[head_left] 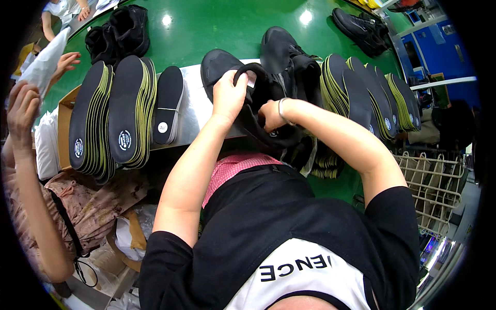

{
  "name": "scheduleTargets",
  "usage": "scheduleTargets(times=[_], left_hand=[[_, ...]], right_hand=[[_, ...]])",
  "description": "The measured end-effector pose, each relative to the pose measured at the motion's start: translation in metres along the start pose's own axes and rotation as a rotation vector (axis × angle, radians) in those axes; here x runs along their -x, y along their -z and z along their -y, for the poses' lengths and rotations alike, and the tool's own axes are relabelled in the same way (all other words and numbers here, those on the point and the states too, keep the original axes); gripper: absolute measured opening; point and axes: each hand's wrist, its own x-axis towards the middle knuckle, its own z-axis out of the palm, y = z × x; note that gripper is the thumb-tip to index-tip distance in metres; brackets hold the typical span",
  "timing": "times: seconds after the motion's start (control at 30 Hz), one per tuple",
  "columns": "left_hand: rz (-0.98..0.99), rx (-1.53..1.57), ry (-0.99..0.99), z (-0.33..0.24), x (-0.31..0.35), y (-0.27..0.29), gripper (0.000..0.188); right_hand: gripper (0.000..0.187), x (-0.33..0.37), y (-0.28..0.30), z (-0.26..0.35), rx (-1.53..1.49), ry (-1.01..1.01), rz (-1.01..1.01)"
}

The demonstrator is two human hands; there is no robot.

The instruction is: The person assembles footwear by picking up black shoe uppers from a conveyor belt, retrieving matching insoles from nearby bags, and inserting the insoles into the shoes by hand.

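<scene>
Green tabletop (206, 23) lay behind stacked insoles (124, 111); left hand (229, 95) pinched the edge of a black shoe (248, 121); right hand (272, 113) entered its opening, grip indiscernible.

Shows bright light; reflects 2 white glare spots (306, 17) off green tabletop (222, 31); bends toward blackened rim.

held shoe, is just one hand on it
No, both the left hand and the right hand are on the held shoe, at its opening.
</scene>
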Motion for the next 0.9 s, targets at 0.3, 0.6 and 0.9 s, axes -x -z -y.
scheduleTargets(times=[0.3,0.6,0.9], left_hand=[[-0.035,-0.032,0.002,0.0,0.003,-0.003,0.023],[-0.054,-0.02,-0.039,0.003,0.003,-0.003,0.023],[-0.033,-0.015,-0.06,0.001,0.005,-0.007,0.02]], right_hand=[[0.023,-0.002,-0.023,0.019,0.148,-0.16,-0.297],[0.042,0.06,-0.006,0.024,0.253,0.027,0.067],[0.039,0.04,-0.022,0.02,0.144,-0.039,0.216]])
